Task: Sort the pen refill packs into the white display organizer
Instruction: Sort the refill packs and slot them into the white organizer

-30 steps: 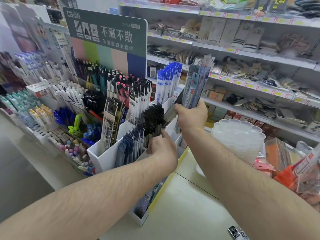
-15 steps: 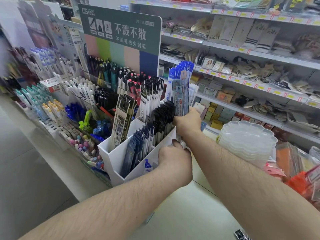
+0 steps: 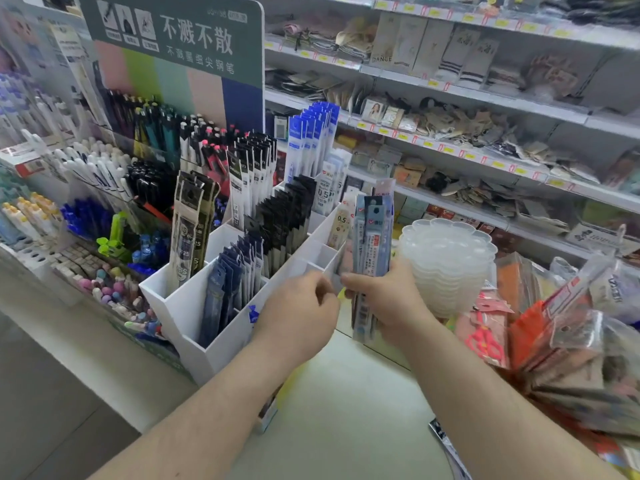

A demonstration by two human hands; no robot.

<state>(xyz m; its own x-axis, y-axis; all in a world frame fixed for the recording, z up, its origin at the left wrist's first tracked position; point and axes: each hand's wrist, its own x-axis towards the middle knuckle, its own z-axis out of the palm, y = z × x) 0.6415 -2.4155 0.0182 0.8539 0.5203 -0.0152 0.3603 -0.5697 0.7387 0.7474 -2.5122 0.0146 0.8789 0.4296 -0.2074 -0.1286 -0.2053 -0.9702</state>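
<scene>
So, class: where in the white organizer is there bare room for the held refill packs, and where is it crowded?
Free: the small compartments at the white organizer's near right end, beside the right hand holding the refill packs. Crowded: the black packs and navy packs slots.

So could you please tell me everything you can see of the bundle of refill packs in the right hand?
The bundle of refill packs is a handful of long, flat, clear plastic sleeves with pale blue and pinkish cards, hang holes at the top. It stands roughly upright beside the white organizer, outside its compartments. The right hand grips its lower half, fingers curled round it; the left hand is close but apart.
</scene>
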